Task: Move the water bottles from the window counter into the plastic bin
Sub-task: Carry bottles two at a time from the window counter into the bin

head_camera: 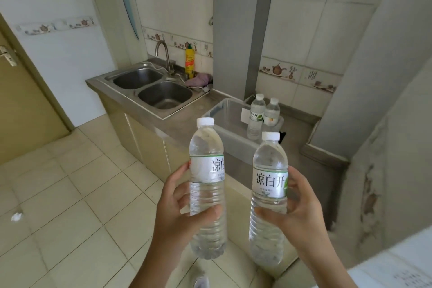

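Two bottles (256,116) stand in the plastic bin (230,128); short of the bin, the left hand (180,208) grips a third bottle (207,184) and the right hand (301,208) a fourth bottle (268,196).

Two bottles (263,112) stand in the bin (219,121) on the counter (187,124), right of the sink (152,87); each of the hands holds another bottle nearer the camera.

"凉白开" on right bottle's label (270,182)

Clear glossy plastic bottles (206,184), see-thru plastic bin (224,119); brushed steel sink (163,96); glazed floor tiles (58,194).
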Action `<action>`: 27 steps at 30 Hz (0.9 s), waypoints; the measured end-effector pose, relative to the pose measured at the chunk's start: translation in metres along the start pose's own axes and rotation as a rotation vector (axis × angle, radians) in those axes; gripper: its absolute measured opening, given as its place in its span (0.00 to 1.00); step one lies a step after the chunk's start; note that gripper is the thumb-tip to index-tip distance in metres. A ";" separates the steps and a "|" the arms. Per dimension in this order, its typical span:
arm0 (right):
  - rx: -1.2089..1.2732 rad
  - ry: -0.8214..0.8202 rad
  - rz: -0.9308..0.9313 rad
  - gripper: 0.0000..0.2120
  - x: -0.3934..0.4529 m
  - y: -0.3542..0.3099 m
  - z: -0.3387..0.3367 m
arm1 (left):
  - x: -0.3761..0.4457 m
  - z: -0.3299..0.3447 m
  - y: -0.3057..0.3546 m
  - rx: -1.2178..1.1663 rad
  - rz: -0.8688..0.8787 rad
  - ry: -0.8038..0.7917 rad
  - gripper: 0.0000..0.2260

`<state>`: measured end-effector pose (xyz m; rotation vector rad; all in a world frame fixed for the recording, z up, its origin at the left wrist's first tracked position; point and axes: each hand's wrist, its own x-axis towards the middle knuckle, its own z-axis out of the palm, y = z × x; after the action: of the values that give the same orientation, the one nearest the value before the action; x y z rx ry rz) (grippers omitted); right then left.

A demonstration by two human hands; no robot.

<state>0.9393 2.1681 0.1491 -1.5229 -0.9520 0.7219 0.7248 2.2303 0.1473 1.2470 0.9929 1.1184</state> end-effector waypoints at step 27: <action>-0.037 0.403 0.043 0.40 0.337 0.052 0.021 | 0.422 0.171 -0.067 0.157 -0.024 -0.457 0.33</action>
<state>1.0932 2.4709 0.1147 -1.6459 -0.6329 0.4044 0.9797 2.6111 0.1067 1.5272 0.7523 0.6976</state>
